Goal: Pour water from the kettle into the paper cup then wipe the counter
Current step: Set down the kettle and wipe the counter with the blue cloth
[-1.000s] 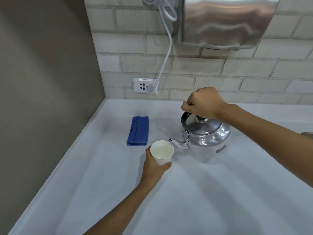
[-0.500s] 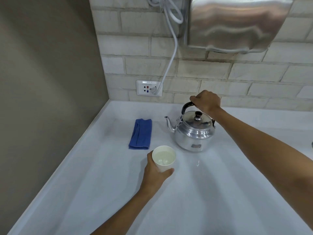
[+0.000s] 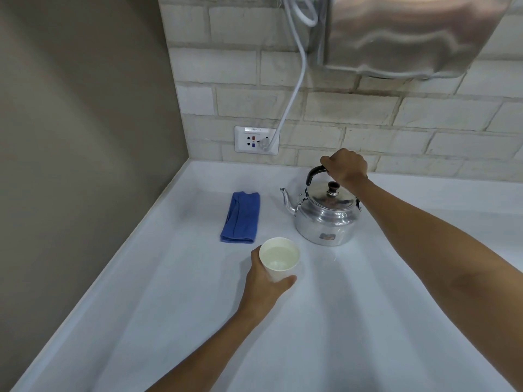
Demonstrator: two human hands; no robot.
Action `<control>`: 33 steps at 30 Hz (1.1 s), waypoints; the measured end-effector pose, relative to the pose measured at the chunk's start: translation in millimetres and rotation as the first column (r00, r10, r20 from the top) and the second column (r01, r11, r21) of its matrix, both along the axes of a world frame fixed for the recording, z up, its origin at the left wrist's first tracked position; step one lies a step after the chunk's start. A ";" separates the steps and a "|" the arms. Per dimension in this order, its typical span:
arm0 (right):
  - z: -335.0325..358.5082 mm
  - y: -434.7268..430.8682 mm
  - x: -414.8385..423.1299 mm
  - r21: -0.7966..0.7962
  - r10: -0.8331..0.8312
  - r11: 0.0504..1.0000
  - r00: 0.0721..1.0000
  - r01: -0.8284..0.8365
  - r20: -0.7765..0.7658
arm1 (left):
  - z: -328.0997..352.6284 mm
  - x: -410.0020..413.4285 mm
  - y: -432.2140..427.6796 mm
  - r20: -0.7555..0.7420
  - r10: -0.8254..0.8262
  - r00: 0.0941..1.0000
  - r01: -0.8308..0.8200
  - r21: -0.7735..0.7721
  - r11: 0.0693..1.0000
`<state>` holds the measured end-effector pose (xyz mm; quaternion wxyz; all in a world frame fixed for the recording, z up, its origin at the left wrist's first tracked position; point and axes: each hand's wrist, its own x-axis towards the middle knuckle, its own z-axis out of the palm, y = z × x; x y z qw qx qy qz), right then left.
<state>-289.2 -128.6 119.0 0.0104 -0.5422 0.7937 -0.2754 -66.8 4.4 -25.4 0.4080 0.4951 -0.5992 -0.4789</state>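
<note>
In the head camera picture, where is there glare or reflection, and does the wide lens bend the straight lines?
Head view: the light is soft and even; bright reflections lie on the kettle and on the steel dryer on the wall. The counter shows only faint shadows. The brick lines and the counter edge splay outward toward the frame's edges. The paper cup and the blue cloth look sharp.

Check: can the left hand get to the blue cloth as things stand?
Probably yes, once freed. The left hand is wrapped around the paper cup, so it must let go first. The blue cloth lies flat on the counter just beyond the cup, with bare surface between; the kettle sits off to the right.
</note>
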 end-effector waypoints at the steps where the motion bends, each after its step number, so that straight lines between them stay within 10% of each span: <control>1: -0.9 -0.2 -0.3 0.000 -0.004 1.000 1.000 0.004 -0.005 | 0.4 -0.1 0.4 0.000 -0.001 1.000 0.001 -0.003 1.000; 11: -44.6 86.2 16.9 -0.422 -0.042 0.903 0.995 0.078 0.093 | 16.7 74.9 -16.8 0.208 -0.189 0.960 0.218 -0.124 0.968; 19: -170.9 181.9 45.3 0.255 -0.006 0.966 0.996 0.027 -0.083 | 36.7 45.8 -123.8 0.361 0.045 0.931 0.085 -0.335 0.938; 28: -178.0 177.2 48.0 0.328 -0.012 0.942 0.985 0.068 -0.171 | -13.2 5.1 -191.5 0.885 0.021 0.465 0.243 -0.151 0.958; 33: -180.0 174.0 48.3 0.325 -0.007 0.943 0.983 0.068 -0.185 | -17.8 -5.3 -175.0 0.886 0.048 0.461 0.303 -0.207 0.930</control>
